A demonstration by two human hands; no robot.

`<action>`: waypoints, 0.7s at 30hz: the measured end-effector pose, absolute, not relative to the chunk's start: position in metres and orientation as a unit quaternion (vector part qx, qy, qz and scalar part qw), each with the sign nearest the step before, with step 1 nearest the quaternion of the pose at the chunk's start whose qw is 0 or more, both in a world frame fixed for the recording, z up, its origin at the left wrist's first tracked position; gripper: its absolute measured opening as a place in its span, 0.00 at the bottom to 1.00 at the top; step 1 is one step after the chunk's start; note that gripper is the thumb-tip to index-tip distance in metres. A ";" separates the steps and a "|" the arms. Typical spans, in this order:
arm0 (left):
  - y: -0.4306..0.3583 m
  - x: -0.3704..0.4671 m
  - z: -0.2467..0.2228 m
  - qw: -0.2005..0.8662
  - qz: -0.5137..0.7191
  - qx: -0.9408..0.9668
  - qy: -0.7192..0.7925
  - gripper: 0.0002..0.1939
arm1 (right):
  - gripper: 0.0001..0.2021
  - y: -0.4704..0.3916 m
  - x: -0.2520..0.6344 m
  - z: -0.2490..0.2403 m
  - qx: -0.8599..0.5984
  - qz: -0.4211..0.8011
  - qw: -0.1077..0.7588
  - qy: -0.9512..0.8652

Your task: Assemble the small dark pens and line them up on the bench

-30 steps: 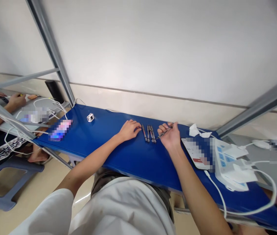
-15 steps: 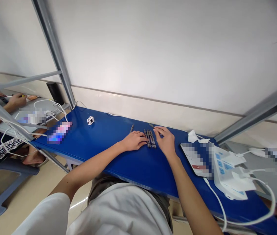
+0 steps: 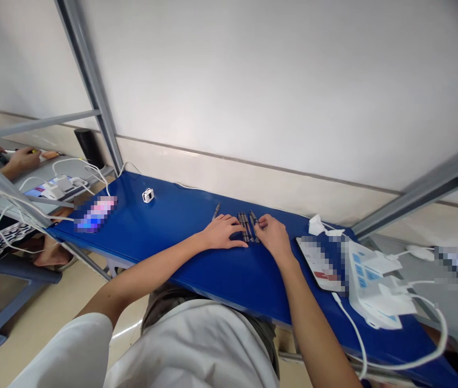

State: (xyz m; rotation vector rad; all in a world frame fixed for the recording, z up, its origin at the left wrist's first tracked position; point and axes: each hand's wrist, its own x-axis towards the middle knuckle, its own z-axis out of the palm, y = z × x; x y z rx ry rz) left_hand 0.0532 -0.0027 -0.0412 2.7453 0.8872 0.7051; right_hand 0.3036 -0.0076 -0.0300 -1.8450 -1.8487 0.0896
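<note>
Several dark pens (image 3: pixel 246 230) lie side by side on the blue table (image 3: pixel 172 237) between my hands. At the row's left side is my left hand (image 3: pixel 223 231), its fingers stretched out and touching the nearest pens, thumb spread apart on the tabletop. My right hand (image 3: pixel 272 233) pinches one more pen (image 3: pixel 253 217) at the row's right side, lying slightly aslant to the others. Another single pen (image 3: pixel 216 210) rests just beyond my left hand, partly hidden behind its fingers.
A small white object (image 3: pixel 148 195) and a lit phone (image 3: pixel 97 214) are on the left. To the right are a tablet-like device (image 3: pixel 320 264), crumpled tissue (image 3: pixel 316 225) and a white power strip (image 3: pixel 368 285) with cables. Another person's hand (image 3: pixel 25 160) shows at far left.
The pen that lay beyond my right hand is now beside the row, in that hand's fingers. My left thumb has spread away from the pens, toward me.
</note>
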 end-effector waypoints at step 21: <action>0.005 0.045 -0.040 0.107 0.233 0.913 0.318 0.34 | 0.11 -0.022 0.282 -0.015 -0.702 0.050 0.135 -0.698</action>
